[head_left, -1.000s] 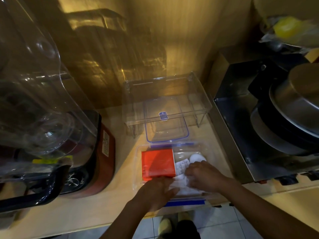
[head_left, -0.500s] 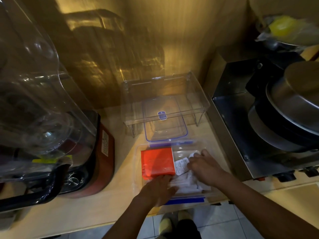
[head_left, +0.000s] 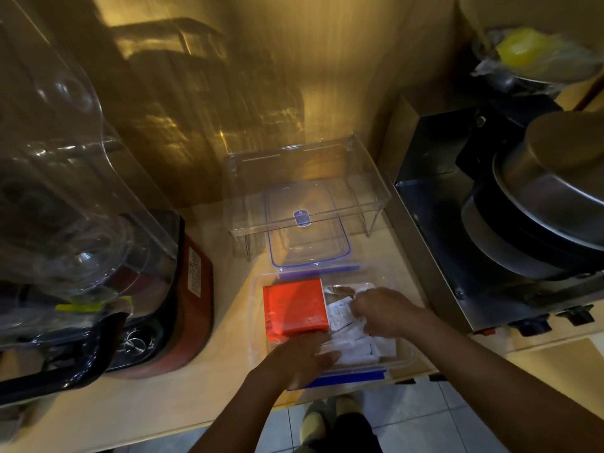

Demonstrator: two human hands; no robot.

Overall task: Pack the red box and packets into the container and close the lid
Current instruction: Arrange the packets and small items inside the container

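A clear container with blue clips sits at the counter's front edge. The red box lies in its left half. White packets fill the right half, and a darker packet lies at the far right corner. My left hand rests flat on the packets just in front of the red box, fingers apart. My right hand is curled over the packets on the right, fingertips pinching one. The clear lid with a blue rim lies behind the container, partly under a rack.
A clear acrylic rack stands over the lid at the back. A blender with a clear cover and red base crowds the left. A steel appliance with stacked pots stands on the right. The wooden wall is close behind.
My right hand has shifted back and to the right inside the container, uncovering more white packets. The white round item seen earlier is hidden. My left hand has stayed by the red box.
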